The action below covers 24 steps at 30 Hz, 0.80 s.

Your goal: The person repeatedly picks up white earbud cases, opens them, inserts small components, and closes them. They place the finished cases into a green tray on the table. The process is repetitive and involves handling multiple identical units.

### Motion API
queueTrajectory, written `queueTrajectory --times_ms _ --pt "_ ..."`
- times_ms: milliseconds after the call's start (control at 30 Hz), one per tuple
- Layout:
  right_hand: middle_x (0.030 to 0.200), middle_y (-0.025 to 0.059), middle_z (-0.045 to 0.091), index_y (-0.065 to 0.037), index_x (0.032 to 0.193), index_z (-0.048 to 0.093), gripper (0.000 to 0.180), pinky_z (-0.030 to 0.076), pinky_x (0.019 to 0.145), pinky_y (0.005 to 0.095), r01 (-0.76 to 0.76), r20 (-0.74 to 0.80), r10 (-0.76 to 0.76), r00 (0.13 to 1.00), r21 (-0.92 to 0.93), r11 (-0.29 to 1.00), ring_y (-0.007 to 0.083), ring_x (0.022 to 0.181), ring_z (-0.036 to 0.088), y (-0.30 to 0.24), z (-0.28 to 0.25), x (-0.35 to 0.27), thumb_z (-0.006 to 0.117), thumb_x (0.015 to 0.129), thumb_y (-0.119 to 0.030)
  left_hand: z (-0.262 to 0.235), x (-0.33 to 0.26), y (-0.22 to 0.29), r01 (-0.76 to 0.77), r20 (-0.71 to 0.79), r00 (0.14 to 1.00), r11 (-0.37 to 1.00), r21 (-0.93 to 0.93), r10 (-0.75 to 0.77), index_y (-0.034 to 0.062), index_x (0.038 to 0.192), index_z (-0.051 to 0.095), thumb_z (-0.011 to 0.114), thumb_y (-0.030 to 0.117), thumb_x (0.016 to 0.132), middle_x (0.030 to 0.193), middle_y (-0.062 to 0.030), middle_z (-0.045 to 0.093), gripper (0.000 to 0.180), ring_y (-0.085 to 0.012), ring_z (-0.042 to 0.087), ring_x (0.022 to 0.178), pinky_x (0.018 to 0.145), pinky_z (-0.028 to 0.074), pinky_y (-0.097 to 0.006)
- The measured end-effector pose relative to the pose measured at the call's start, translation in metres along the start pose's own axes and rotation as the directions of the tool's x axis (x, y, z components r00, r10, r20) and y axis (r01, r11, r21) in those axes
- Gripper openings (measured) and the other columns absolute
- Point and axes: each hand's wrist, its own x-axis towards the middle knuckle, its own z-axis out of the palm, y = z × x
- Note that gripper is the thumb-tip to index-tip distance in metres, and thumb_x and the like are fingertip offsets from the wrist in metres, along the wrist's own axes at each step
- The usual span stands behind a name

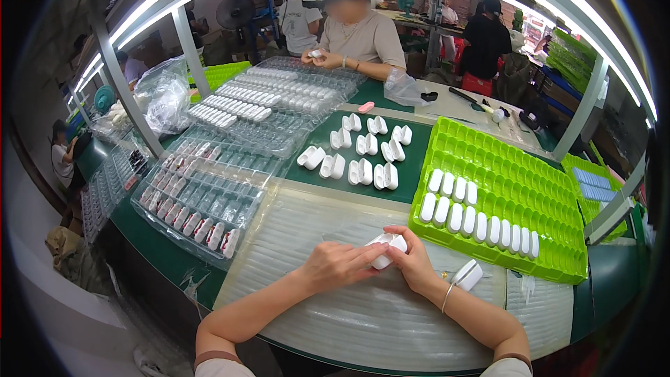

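Both of my hands meet over the near part of the worktop around a white earbud charging case (389, 251). The thumb and fingers of my right hand (413, 260) are wrapped round its right side. My left hand (340, 263) presses its fingertips on the case from the left; the fingers partly cover it. Beside my right wrist lies another white case (467, 275), with a tiny gold-coloured piece (444, 274) near it. Beyond my hands, several white cases with raised lids (361, 172) stand in loose rows on the green mat (307, 180).
At right, a lime-green tray (558, 237) holds closed white cases in its near slots. Left, a clear blister tray (209, 202) carries white-and-red parts; more clear trays (279, 143) lie behind it. Across the table a person (366, 35) holds a small white piece. Metal posts (129, 91) frame the bench.
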Motion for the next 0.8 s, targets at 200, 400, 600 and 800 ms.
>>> queueTrajectory --times_ms 200,400,600,800 --pt "0.102 0.0086 0.057 -0.002 0.120 0.043 0.039 0.052 0.076 0.0278 -0.046 0.026 0.045 0.999 0.015 0.999 0.0140 0.090 0.059 -0.006 0.003 0.001 0.059 0.085 -0.010 -0.006 -0.004 -0.002 -0.046 0.071 0.997 0.995 0.085 0.040 0.0109 0.112 0.060 0.075 0.025 0.066 0.080 0.0070 0.064 0.050 -0.0064 0.048 0.046 0.044 0.037 -0.021" --pt "0.100 0.0090 0.058 -0.002 0.120 0.044 0.039 0.053 0.071 0.0271 -0.053 0.033 0.053 0.998 0.001 0.999 0.0133 0.088 0.059 -0.008 0.002 0.001 0.059 0.085 -0.011 -0.005 -0.003 -0.001 -0.030 0.121 0.992 0.996 0.086 0.019 0.0105 0.113 0.060 0.075 0.024 0.066 0.061 0.0068 0.058 0.051 -0.0072 0.046 0.043 0.043 0.035 -0.022" --pt "0.095 0.0105 0.059 -0.003 0.120 0.045 0.042 0.054 0.063 0.0267 0.011 0.056 -0.012 0.998 0.008 1.000 0.0155 0.081 0.061 0.001 0.001 0.002 0.063 0.085 -0.019 -0.004 -0.001 -0.002 0.002 0.124 0.992 1.000 -0.023 0.001 0.0113 0.118 0.055 0.077 0.023 0.065 0.060 0.0041 0.056 0.059 -0.0105 0.048 0.045 0.043 0.035 -0.023" --pt "0.096 0.0112 0.059 -0.004 0.119 0.045 0.045 0.054 0.063 0.0269 0.022 0.063 -0.020 0.998 -0.034 0.999 0.0149 0.081 0.061 0.005 0.002 0.002 0.065 0.083 -0.021 0.002 -0.005 -0.004 0.047 0.110 0.993 0.988 -0.146 -0.031 0.0137 0.117 0.052 0.080 0.022 0.061 0.071 0.0001 0.061 0.063 -0.0158 0.055 0.052 0.046 0.041 -0.027"
